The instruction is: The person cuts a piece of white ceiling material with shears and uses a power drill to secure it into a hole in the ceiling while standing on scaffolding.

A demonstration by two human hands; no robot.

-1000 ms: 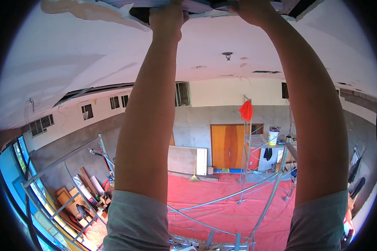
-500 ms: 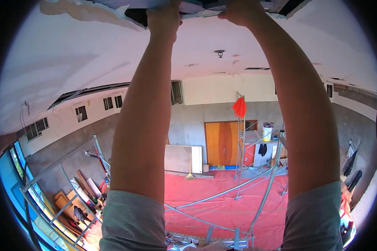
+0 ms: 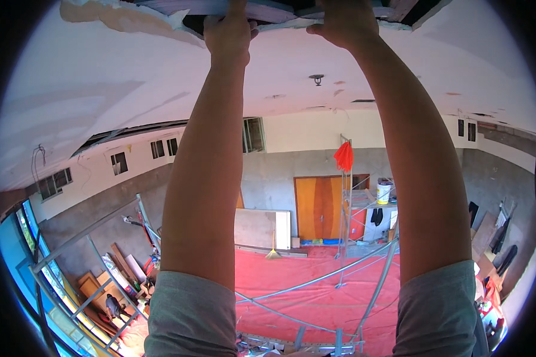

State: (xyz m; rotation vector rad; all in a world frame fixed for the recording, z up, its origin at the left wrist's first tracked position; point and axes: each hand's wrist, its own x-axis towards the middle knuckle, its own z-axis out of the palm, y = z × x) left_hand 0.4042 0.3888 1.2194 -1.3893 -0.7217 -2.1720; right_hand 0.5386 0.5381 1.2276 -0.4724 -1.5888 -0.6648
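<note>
Both my arms are raised to a broken opening in the white ceiling (image 3: 292, 65). My left hand (image 3: 227, 37) is closed at the opening's ragged near edge, its thumb bent in. What it grips is hidden, as its fingers run past the picture's upper edge. To its right, my right hand (image 3: 350, 25) reaches into the same gap. The right thumb points left along the torn edge, and the other fingers are cut off from view. A long greyish strip (image 3: 268, 11) crosses the dark opening behind both hands. Torn board with a tan patch (image 3: 110, 22) borders the opening at left.
A sprinkler head (image 3: 317, 79) hangs from the ceiling. Metal scaffold rails (image 3: 321, 285) surround me above a red floor covering (image 3: 274, 309). Another scaffold with a red cloth (image 3: 343, 156) and a white bucket (image 3: 384, 190) stands by a wooden door (image 3: 318, 208). Below left, a person (image 3: 116, 306) bends over.
The view has shifted slightly, so the room sits a little lower and to the right. Both hands stay at the ceiling opening, and slightly more of them shows.
</note>
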